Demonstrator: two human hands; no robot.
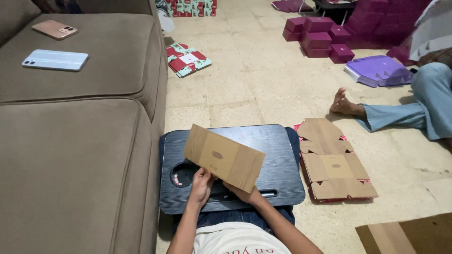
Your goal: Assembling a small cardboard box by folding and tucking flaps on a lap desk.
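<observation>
Left of the left hand [200, 186] a brown sofa [75, 155] runs close alongside the black lap table [278, 162], with two phones [55, 59] lying on its far cushion. Right of the right hand [242, 193], a stack of flattened cardboard blanks [335, 162] lies on the floor, just beside the table edge. Beyond the hands, well apart, lie printed red-and-green flats [187, 59], maroon boxes [318, 38] and purple flats [376, 70]; another person's bare foot [343, 104] rests on the floor to the far right.

Both hands hold one flat cardboard sheet [223, 157] by its lower edge, raised above the table. The left hand's fingers curl around the lower left part; the right hand is mostly hidden behind the sheet (its degree of closure cannot be determined). The sheet's long axis runs from upper left to lower right, plain brown face toward the camera. It hides part of the table's round recess [181, 175].
</observation>
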